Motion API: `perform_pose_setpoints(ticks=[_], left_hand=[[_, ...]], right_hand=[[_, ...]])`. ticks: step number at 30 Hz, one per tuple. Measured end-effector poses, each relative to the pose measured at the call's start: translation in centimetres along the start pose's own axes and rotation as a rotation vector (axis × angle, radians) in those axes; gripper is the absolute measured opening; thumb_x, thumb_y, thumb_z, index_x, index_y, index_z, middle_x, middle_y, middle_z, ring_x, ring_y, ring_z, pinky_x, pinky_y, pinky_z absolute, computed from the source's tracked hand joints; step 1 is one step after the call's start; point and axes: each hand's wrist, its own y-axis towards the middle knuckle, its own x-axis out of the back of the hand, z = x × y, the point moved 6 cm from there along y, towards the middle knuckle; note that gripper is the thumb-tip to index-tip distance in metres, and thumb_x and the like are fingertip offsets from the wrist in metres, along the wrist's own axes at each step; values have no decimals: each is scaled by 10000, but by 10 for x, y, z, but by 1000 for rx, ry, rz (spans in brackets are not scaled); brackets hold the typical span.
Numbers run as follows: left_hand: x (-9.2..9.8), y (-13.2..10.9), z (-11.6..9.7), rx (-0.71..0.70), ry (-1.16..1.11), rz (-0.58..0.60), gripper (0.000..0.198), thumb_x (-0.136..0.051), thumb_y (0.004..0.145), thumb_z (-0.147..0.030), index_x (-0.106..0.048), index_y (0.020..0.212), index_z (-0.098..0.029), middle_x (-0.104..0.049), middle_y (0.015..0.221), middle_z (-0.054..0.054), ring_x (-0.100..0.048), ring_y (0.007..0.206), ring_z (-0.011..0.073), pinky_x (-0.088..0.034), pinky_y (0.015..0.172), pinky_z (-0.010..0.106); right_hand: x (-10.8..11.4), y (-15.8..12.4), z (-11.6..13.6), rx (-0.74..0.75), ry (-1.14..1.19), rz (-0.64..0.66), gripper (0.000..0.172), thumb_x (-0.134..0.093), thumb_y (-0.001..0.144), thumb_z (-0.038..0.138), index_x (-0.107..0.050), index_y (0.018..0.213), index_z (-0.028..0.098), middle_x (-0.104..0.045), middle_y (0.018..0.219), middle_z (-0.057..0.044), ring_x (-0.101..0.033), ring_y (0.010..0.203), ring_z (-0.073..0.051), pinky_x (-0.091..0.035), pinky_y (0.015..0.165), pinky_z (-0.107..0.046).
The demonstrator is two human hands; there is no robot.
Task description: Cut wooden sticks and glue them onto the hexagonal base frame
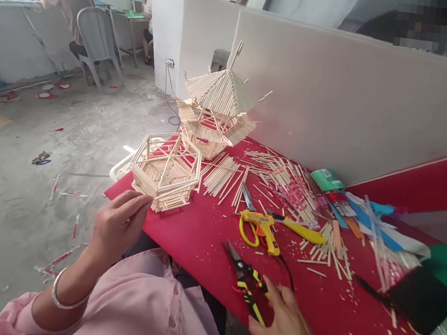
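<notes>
My left hand (118, 225) is raised at the table's near left edge, fingers pinched together; whatever they hold, if anything, is too small to make out. Just beyond it stands a six-sided open frame of thin wooden sticks (165, 174). My right hand (287, 327) is closed at the handles of black and yellow pruning shears (244, 279), whose blades point away to the left, slightly apart. Farther off on the table lie a yellow glue gun (262, 229) with a cord and yellow-handled scissors (247, 195).
A stick-built pagoda with a pointed roof (220, 94) stands at the back of the red table (193, 242). Loose sticks (222, 175) and plastic packets (297, 193) lie around. A white partition (317, 97) borders the table. One person sits by a grey chair (96, 38).
</notes>
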Motion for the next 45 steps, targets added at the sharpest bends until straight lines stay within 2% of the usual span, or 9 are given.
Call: perform_pose_setpoints(ticks=[5, 9, 10, 13, 16, 23, 32, 38, 45], left_hand=[[7, 13, 5, -30, 80, -23, 164, -564, 900, -206, -726, 913, -227, -734, 862, 19, -656, 706, 116, -462, 587, 207], [9, 26, 8, -39, 127, -26, 184, -557, 904, -225, -741, 897, -231, -738, 877, 22, -652, 702, 109, -446, 552, 199], [9, 28, 9, -37, 139, -23, 194, -551, 906, -230, -744, 888, -233, -738, 879, 23, -645, 687, 104, -440, 541, 197], [5, 33, 10, -42, 161, 9, 235, -522, 917, -239, -749, 857, -227, -735, 866, 30, -626, 649, 94, -428, 518, 192], [3, 36, 11, -57, 140, 47, 256, -503, 924, -232, -748, 849, -218, -728, 851, 38, -628, 667, 98, -430, 526, 191], [-5, 42, 12, -83, 83, 159, 225, -518, 890, -164, -735, 889, -221, -715, 833, 29, -622, 687, 110, -419, 555, 206], [-8, 47, 13, -44, 168, 226, 232, -516, 891, -198, -742, 869, -239, -710, 811, 14, -594, 631, 104, -367, 530, 220], [-7, 49, 11, -21, 170, 246, 218, -527, 893, -209, -742, 868, -234, -683, 833, 14, -578, 637, 97, -375, 550, 219], [-8, 52, 10, -29, 274, 319, 241, -503, 909, -220, -730, 834, -241, -682, 803, 1, -553, 603, 97, -305, 500, 226]], right_hand=[[-4, -9, 18, -151, 847, 247, 666, -687, 655, 483, -578, 1282, 286, -582, 1300, -127, -577, 1180, -350, -481, 982, -481], [-22, -8, 88, -138, 1677, 576, 576, -546, 682, 656, -671, 1091, 272, -661, 1153, -132, -643, 965, -328, -523, 838, -507], [-27, -6, 110, -115, 1796, 694, 577, -573, 626, 649, -684, 1039, 261, -671, 1099, -125, -640, 911, -311, -528, 813, -496], [-36, 7, 159, -49, 1997, 819, 529, -570, 579, 473, -670, 1052, 255, -668, 1024, -93, -611, 918, -271, -505, 871, -469], [-45, 16, 180, -1, 2039, 849, 613, -519, 566, 387, -618, 1155, 248, -657, 1005, -92, -596, 980, -272, -470, 934, -475], [-70, 27, 176, 54, 1921, 907, 656, -555, 567, 311, -570, 1217, 220, -651, 980, -93, -600, 984, -269, -453, 949, -462], [-82, 38, 170, -56, 1956, 920, 646, -521, 585, 361, -581, 1218, 247, -641, 989, -79, -592, 984, -263, -442, 958, -466], [-89, 40, 165, -5, 1846, 859, 621, -519, 588, 461, -597, 1190, 333, -648, 971, -58, -602, 951, -301, -474, 883, -471], [-90, 39, 164, -46, 1881, 873, 550, -493, 609, 456, -651, 1106, 283, -646, 1047, -88, -611, 946, -296, -472, 913, -461]])
